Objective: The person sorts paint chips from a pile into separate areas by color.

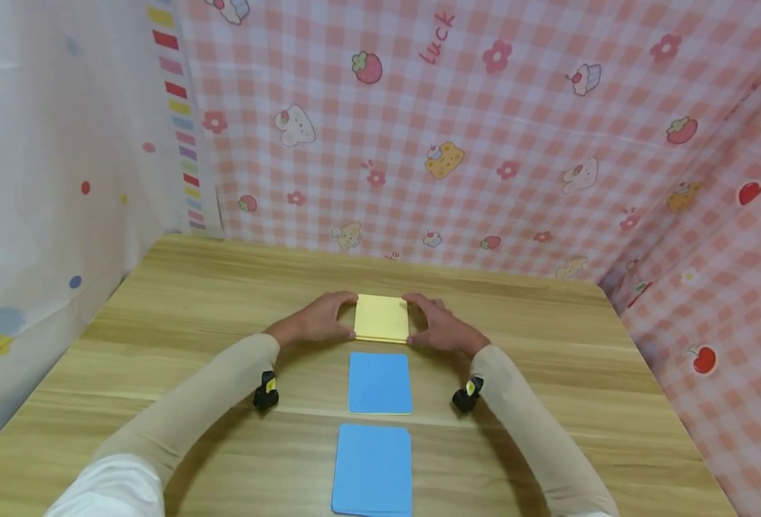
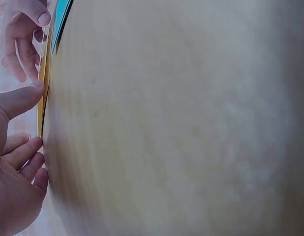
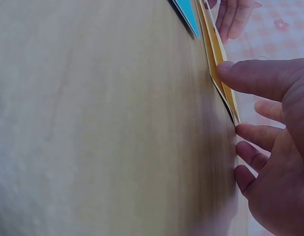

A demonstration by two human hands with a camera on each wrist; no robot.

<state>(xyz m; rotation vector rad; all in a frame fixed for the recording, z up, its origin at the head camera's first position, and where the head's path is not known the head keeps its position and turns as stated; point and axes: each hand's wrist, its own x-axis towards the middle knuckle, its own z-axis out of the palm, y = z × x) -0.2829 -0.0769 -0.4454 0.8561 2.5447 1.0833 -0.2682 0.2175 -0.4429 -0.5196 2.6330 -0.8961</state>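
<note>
A small stack of yellow square paper cards (image 1: 381, 317) lies toward the back of the wooden table, between the two hands. My left hand (image 1: 319, 318) holds its left side, thumb at the near corner and forefinger at the far one. On the opposite side my right hand (image 1: 444, 324) grips it the same way. The right wrist view shows slight gaps between the yellow cards (image 3: 218, 64) at their edges. Just in front of them lies a blue square card pile (image 1: 380, 383), with a yellow edge showing beneath. No finger touches it.
A larger stack of blue cards (image 1: 372, 470), slightly uneven at its edges, lies nearest the person. The wooden table (image 1: 225, 287) meets a pink checked cloth (image 1: 387, 143) at the back and right. A white dotted cloth (image 1: 64, 179) hangs at the left.
</note>
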